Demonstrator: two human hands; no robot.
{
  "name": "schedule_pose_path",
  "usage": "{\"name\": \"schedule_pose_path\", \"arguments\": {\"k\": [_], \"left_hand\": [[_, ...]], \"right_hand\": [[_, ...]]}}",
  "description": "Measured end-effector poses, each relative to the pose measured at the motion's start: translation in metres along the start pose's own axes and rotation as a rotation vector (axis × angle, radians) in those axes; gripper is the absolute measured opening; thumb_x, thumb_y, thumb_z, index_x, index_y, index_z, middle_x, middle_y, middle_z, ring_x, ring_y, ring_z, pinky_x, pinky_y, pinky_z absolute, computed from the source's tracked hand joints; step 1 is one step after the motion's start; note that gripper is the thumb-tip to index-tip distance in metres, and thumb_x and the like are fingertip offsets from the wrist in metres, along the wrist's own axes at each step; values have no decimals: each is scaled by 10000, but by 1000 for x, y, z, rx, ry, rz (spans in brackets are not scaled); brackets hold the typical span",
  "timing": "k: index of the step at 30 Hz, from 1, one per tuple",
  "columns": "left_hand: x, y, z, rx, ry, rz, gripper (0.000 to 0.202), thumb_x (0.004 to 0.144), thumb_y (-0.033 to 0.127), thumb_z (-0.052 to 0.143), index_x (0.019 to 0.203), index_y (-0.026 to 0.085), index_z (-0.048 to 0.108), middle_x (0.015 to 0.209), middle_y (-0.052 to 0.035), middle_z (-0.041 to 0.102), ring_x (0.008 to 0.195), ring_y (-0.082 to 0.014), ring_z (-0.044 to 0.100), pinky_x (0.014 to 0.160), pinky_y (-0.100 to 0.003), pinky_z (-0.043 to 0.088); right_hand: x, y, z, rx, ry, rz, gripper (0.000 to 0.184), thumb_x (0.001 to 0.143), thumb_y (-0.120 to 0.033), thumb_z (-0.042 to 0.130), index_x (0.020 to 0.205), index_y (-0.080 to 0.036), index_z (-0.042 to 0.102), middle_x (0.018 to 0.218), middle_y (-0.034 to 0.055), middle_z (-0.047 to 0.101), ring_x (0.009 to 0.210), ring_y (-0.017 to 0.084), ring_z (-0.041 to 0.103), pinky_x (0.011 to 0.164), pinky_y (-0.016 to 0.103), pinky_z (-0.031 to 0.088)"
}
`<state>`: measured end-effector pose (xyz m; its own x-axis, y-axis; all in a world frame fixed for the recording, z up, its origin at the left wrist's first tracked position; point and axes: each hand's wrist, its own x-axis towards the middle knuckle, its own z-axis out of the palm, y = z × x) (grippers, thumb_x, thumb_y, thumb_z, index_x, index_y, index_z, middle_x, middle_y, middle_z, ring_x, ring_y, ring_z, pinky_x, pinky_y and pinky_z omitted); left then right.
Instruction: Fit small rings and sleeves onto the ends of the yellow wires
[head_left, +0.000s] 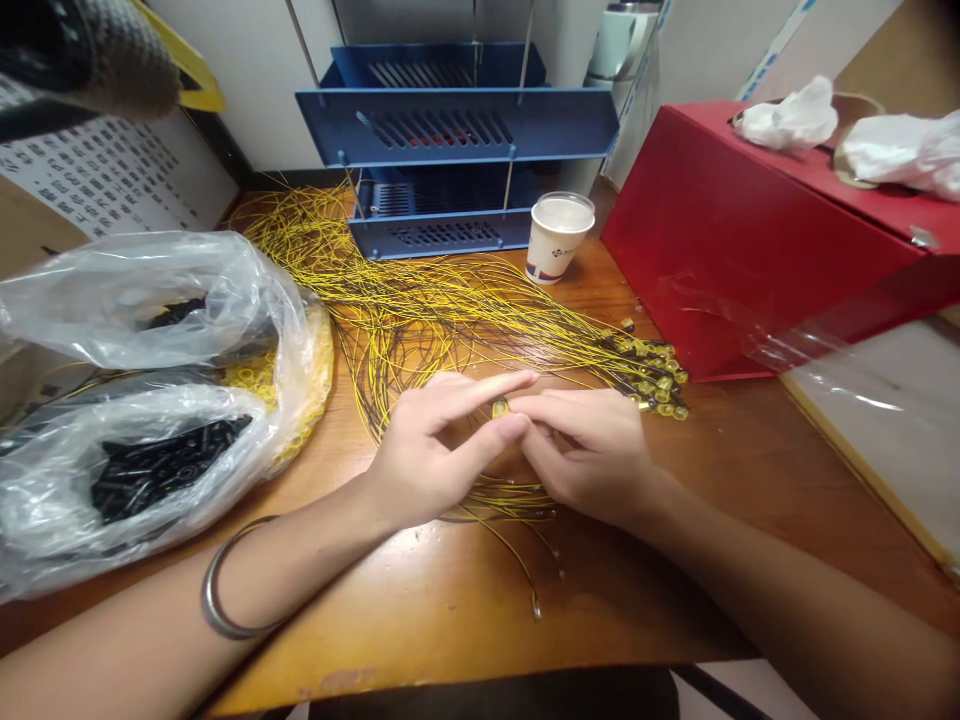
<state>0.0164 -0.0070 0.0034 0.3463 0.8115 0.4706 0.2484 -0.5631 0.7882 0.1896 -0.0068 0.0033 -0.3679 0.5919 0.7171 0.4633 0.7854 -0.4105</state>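
Over the middle of the table, my right hand (589, 445) is closed in a pinch on a small yellow-and-black connector (500, 407). My left hand (431, 440) meets it from the other side. Its thumb presses against the connector and the right fingertips, while its index finger is stretched out above, apart from the thumb. The other left fingers are hidden. Beneath both hands lie thin yellow and black wires (510, 497), with a few bare-looking tips toward the front. Behind them spreads a large bundle of similar wires (450, 300), ending at the right in several yellow-and-black connectors (660, 378).
Plastic bags (45, 500) at the left hold black parts (169, 465) and yellow rings (296, 430). A paper cup (559, 235) stands beside the blue tiered tray (457, 130) at the back. The red box (735, 240) bounds the right side.
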Motion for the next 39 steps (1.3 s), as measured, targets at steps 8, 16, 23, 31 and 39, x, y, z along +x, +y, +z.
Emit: {"name": "schedule_pose_path", "arguments": {"k": [8,16,23,31,39], "left_hand": [[2,1,-3,-17,-103,89,396,951,384,562,1220,115,670,944,-60,770,717,-136,663,709,-265,484],[3,-2,-2,-42,-93,158,330,945,339,586,1178,132,696,1111,-79,746,902,-174,714,796,-288,497],[3,-5,0,-21,-62,215,298,934,318,608,1141,128,709,1087,-96,752,911,-186,725,797,-310,503],[6,-3,-2,59,-20,411,250,914,306,642,1093,141,701,1050,-124,757,722,-154,724,708,-319,509],[5,-5,-1,98,1,472,234,902,326,651,1058,160,706,988,-103,773,736,-158,729,694,-314,512]], "right_hand": [[0,-1,-2,30,-4,-86,204,872,-98,558,702,-141,662,573,-11,642,493,76,523,535,189,408],[0,-1,-1,51,-39,-91,228,826,-53,534,636,-151,614,543,-24,604,474,71,475,515,218,371],[0,-2,-1,64,-45,-98,288,804,-69,497,550,-193,444,467,-55,446,433,74,357,462,234,315],[-4,-4,0,54,-42,-135,242,857,-139,500,625,-172,563,511,-33,475,464,93,340,462,264,278],[-6,-3,1,116,-82,-150,344,954,-244,462,668,-149,629,576,-5,558,506,90,437,500,257,309]]}}
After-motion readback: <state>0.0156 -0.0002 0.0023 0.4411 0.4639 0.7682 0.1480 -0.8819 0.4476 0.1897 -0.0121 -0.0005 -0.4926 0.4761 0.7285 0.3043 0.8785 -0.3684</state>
